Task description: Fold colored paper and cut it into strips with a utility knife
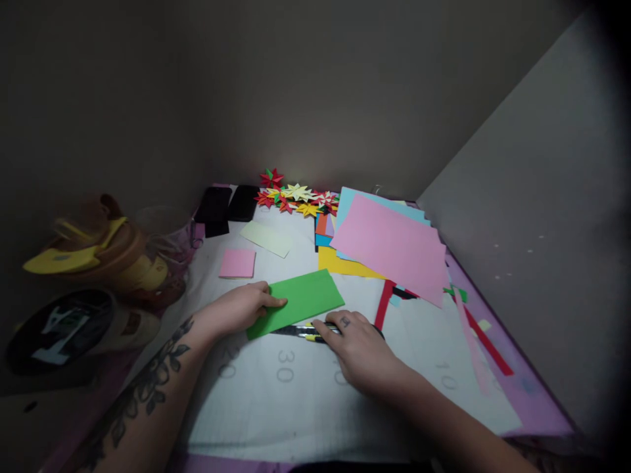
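A folded sheet of green paper [305, 299] lies at a slant in the middle of the table. My left hand [249, 305] grips its left end, with a finger pressed on top and the other fingers partly hidden. Just below the paper's near edge is a black and yellow utility knife [313, 332]. My right hand [357, 345] is closed over the knife's handle, and its blade points left, close to or under the green edge. A pink square of paper [237, 263] and a pale green strip [266, 238] lie beyond my left hand.
Pink [394, 240], blue and yellow sheets lie at the right, near red paper strips [490, 345]. Folded paper stars [298, 192] and two dark phone-like objects [243, 203] line the back. A yellow-brown pot [118, 253] and a round dark-topped container [62, 332] stand left. Walls border the table.
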### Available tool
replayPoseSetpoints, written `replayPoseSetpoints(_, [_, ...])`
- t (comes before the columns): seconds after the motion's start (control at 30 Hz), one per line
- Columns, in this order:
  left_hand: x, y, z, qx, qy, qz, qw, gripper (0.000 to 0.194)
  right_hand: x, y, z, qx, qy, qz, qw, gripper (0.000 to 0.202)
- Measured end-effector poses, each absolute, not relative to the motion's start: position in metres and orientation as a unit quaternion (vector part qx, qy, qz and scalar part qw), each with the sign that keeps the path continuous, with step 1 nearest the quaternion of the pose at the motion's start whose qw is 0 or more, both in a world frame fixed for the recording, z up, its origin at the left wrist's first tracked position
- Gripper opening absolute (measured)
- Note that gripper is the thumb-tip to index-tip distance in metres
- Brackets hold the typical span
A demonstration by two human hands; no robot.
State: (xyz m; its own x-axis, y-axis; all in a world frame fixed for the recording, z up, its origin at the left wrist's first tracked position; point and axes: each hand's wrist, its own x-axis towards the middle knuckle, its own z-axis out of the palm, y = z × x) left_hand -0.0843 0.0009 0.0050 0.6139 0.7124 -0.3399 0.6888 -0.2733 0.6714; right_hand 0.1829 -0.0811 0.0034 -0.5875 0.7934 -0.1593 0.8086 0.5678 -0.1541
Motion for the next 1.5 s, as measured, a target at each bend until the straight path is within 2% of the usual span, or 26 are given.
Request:
replayPoseSetpoints(0.2, [-0.084, 0.001, 0.004, 0.847, 0.417, -0.043, 0.328, 0.042, 0.182, -0.083, 0.004, 0.441, 0.891, -0.101, 0.027, 0.064])
replayPoseSetpoints(0.5, [-0.082, 0.000, 0.010, 0.853, 0.417, -0.048, 0.311, 0.044, 0.180, -0.085, 0.004, 0.438, 0.892, -0.108, 0.032, 0.070])
replayPoseSetpoints(0.83, [-0.084, 0.000, 0.008, 0.860, 0.408, -0.055, 0.301, 0.046, 0.175, -0.085, 0.004, 0.438, 0.894, -0.094, 0.031, 0.065])
replayPoseSetpoints(1.27, [-0.084, -0.001, 0.003, 0.844, 0.423, -0.033, 0.327, 0.039, 0.170, -0.086, 0.005, 0.431, 0.897, -0.091, 0.027, 0.061])
replayPoseSetpoints(1.5, [-0.084, -0.001, 0.006, 0.857, 0.410, -0.051, 0.308, 0.043, 0.167, -0.085, 0.009, 0.431, 0.897, -0.096, 0.030, 0.059])
